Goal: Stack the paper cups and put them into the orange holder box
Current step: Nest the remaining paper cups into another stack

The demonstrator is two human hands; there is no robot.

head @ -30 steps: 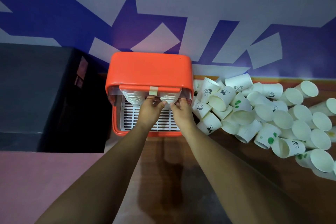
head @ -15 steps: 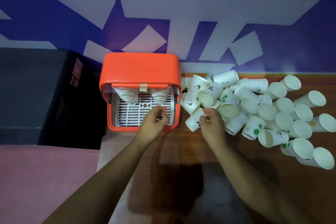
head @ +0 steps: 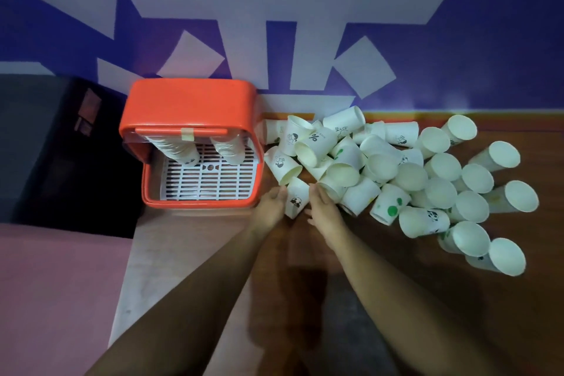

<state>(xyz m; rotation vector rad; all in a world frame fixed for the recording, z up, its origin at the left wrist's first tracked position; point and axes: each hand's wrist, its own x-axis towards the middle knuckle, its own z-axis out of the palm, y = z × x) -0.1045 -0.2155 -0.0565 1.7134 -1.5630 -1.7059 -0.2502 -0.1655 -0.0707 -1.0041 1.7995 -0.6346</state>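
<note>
We've got our left hand (head: 270, 207) and right hand (head: 324, 209) flanking one cup (head: 295, 198) beside the box (head: 186, 107), fingers fairly straight, touching its sides; two stacks (head: 180, 151) inside.

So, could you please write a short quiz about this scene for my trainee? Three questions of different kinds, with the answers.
1. Choose one: on which side of the orange holder box do the loose cups lie? A left, B right, C on top.
2. True or false: the box holds no cups yet.
3. What lies between the left hand and the right hand?
Key: 1 B. 2 False, two cup stacks are inside. 3 A panda-print cup.
</note>
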